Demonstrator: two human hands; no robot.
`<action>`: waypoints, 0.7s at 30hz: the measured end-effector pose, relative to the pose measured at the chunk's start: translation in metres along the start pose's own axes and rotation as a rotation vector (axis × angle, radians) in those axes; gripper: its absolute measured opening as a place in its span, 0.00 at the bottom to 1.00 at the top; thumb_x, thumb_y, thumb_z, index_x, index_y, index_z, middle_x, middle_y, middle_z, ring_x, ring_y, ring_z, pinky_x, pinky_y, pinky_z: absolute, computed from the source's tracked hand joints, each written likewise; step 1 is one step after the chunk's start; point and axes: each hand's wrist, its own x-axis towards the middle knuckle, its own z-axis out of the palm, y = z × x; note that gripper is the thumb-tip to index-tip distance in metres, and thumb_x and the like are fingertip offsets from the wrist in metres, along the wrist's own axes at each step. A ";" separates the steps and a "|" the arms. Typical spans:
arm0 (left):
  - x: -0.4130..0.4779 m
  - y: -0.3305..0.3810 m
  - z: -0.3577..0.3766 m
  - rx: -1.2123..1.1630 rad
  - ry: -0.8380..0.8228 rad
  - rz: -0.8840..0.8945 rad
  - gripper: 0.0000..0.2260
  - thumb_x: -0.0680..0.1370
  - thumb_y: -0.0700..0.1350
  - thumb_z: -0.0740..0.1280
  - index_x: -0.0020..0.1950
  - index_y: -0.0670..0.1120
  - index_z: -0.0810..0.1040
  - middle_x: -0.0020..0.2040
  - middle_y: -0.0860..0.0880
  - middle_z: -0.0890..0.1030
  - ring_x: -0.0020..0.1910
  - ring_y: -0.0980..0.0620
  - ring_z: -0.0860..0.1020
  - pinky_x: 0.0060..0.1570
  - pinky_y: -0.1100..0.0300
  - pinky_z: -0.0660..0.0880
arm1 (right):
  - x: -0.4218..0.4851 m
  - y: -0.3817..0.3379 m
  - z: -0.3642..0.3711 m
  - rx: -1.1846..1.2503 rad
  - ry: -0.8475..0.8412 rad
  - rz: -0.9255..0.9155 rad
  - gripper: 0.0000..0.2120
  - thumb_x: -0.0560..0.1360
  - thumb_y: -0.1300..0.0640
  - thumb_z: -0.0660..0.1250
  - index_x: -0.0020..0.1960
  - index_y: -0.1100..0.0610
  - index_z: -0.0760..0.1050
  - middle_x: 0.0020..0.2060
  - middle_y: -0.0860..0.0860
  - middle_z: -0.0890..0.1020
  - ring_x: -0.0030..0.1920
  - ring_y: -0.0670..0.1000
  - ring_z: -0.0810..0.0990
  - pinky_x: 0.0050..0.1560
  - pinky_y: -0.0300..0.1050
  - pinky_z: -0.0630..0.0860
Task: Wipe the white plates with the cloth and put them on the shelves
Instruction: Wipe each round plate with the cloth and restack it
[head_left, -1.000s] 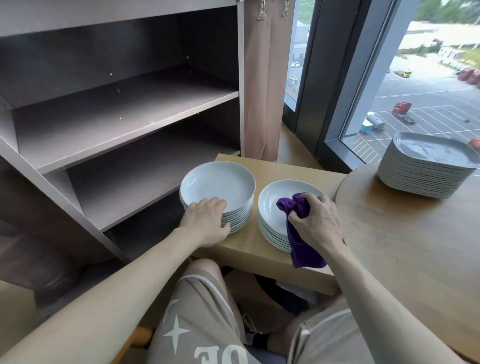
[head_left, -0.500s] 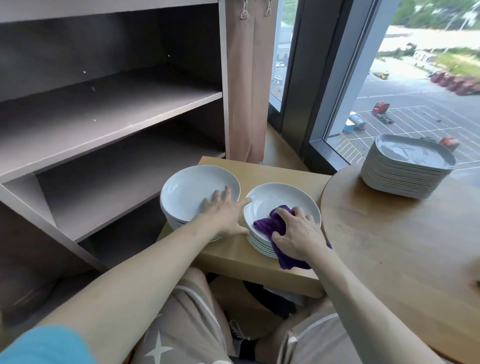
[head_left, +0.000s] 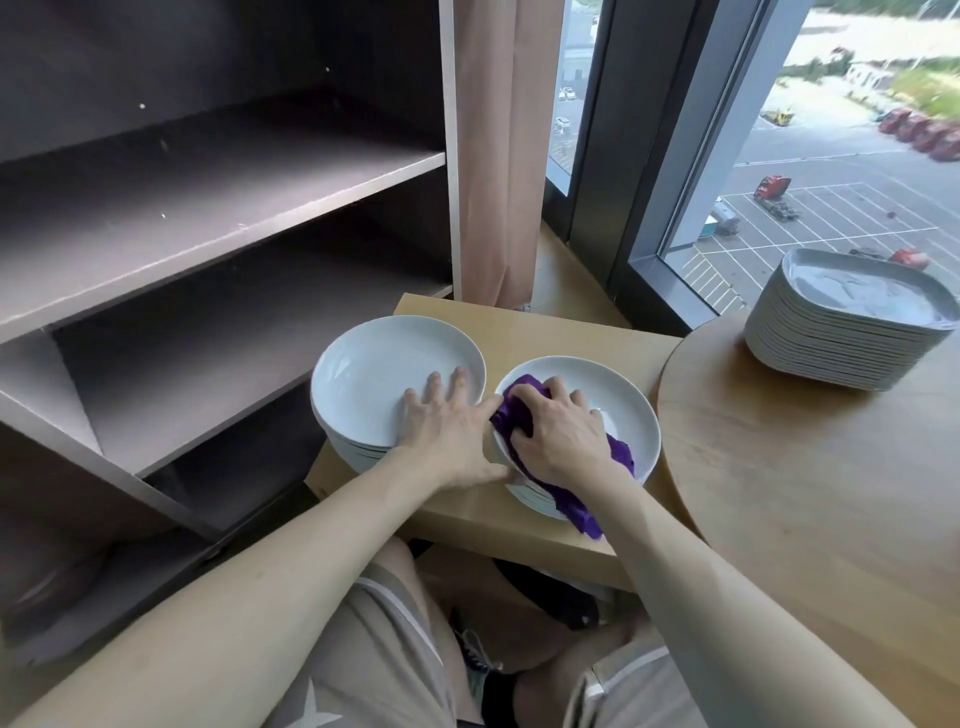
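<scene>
Nearest me, my right hand has its fingers bunched tight around the purple cloth, pressing it into the top plate of the right stack on the low counter. Just beside it, my left hand lies flat, fingers spread apart, on the top plate of the left stack. The shelves stand beyond, to the left. Farther right, a stack of squarish plates sits on the round counter.

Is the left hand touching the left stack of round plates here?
Touching. The head view shows the left hand lying flat, fingers spread, on the top plate of the left stack, with no gap showing under the fingers.
</scene>
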 end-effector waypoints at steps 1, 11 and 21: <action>0.000 0.001 0.000 -0.004 0.001 -0.005 0.49 0.58 0.85 0.54 0.75 0.64 0.56 0.81 0.42 0.53 0.77 0.34 0.54 0.67 0.34 0.60 | 0.005 0.001 0.002 -0.009 0.018 0.002 0.16 0.79 0.46 0.59 0.66 0.45 0.68 0.60 0.52 0.71 0.56 0.59 0.70 0.50 0.54 0.66; -0.001 0.003 -0.001 -0.038 -0.023 -0.032 0.54 0.54 0.88 0.49 0.77 0.66 0.55 0.82 0.43 0.50 0.78 0.35 0.51 0.68 0.35 0.55 | 0.024 0.037 -0.011 -0.152 0.080 0.097 0.15 0.83 0.46 0.54 0.67 0.48 0.67 0.64 0.57 0.71 0.61 0.64 0.71 0.56 0.60 0.70; -0.003 0.004 -0.007 -0.050 -0.048 -0.044 0.56 0.52 0.88 0.50 0.78 0.66 0.55 0.82 0.42 0.50 0.79 0.34 0.51 0.70 0.35 0.57 | -0.017 0.071 -0.042 -0.378 -0.117 0.123 0.24 0.76 0.46 0.69 0.70 0.43 0.70 0.67 0.54 0.69 0.63 0.61 0.69 0.54 0.56 0.65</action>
